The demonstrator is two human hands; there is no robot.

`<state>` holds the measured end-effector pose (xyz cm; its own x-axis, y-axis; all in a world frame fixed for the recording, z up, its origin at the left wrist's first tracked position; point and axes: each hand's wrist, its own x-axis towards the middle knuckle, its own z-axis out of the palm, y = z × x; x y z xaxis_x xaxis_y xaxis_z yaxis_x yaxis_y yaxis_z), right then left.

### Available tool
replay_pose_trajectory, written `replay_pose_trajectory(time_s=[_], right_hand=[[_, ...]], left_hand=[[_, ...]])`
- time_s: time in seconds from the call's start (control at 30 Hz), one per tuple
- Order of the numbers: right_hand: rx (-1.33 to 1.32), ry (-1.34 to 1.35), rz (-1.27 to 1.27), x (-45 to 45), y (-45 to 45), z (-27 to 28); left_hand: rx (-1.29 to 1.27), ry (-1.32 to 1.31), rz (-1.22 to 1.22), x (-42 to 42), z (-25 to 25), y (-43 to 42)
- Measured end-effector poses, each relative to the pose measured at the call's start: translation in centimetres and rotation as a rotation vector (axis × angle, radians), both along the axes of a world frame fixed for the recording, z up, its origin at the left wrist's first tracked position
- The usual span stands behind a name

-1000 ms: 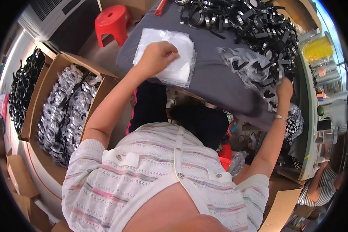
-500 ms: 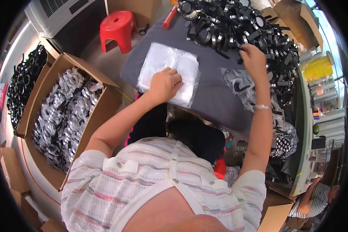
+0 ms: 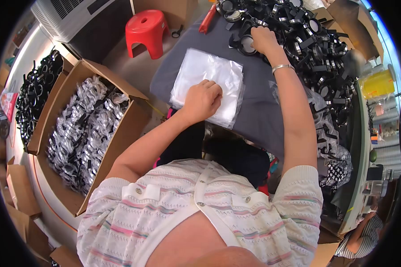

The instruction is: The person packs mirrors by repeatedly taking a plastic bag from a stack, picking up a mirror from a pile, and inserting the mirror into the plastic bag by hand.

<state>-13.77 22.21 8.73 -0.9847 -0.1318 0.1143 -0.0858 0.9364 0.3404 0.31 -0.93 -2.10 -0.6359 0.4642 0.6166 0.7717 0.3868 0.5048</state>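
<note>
While the left hand (image 3: 203, 99) stays on the stack of clear plastic bags (image 3: 196, 66), as it did half a second ago, the right hand (image 3: 265, 41) has shifted from the near fringe of the pile of wristwatches (image 3: 300, 44) to its left end, farther from the body. The stack lies flat at the near left corner of the table (image 3: 263, 82), its front reaching the near edge; it is almost square, so no long axis stands out, and its sides run away from the body, leaning rightward. The left hand lies over the stack's front half, back upward, fingers curled; whether they pinch a bag I cannot tell. Farther right, a wristwatch (image 3: 247, 45) at the pile's left end turns its round face up; its strap's direction is unclear. The right hand reaches out, back upward, fingertips at that watch's rim; I cannot tell whether they grasp it.
</note>
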Motion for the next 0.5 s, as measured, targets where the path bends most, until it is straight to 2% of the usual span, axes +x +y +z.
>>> replay_pose_trajectory(time_s=[0.1,0.13,0.27,0.37,0.5], right_hand=[[-0.076,-0.129,-0.049,2.0,0.0,0.5],[-0.151,-0.056,-0.014,2.5,0.6,-0.3],[-0.182,0.301,0.268,6.8,2.2,-2.0],[-0.551,0.233,0.090,11.4,0.6,-1.0],[-1.068,0.091,0.116,15.9,-0.5,-2.3]], left_hand=[[-0.010,-0.024,0.000,-0.1,-0.2,-0.1],[-0.017,-0.030,-0.002,-0.1,-0.2,-0.1],[-0.002,-0.087,-0.069,-0.4,0.2,-0.5],[-0.029,-0.237,-0.062,-0.9,0.6,-0.4],[-0.029,-0.292,-0.095,-1.3,1.6,-0.1]])
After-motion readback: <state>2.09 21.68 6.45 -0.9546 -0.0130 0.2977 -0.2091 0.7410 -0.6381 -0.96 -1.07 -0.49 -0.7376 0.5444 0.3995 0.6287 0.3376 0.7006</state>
